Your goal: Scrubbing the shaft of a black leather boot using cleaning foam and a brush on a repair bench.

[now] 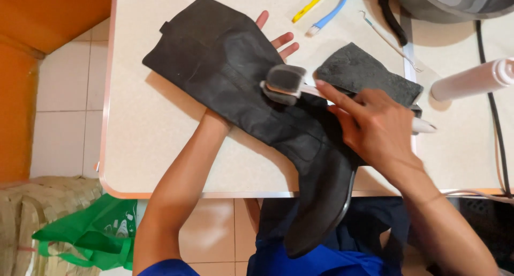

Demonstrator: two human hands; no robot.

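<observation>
A tall black suede boot [235, 83] lies across the cream table [139, 147], its shaft toward the far left and its sole hanging over the near edge. My left hand [278, 37] is under the shaft, with only the fingertips showing past its far edge. My right hand [375, 123] grips a white-handled brush, index finger stretched along the handle. The brush's grey head [284, 83] presses on the boot's shaft. A second black boot piece [364, 72] lies just beyond my right hand.
A yellow brush [313, 2] and a blue-handled brush [332, 10] lie at the far edge. A white cylinder bottle [471, 80] lies on its side at right, beside a black cable [495, 120]. A grey bowl [455, 2] sits far right. A green bag [91, 233] is on the tiled floor.
</observation>
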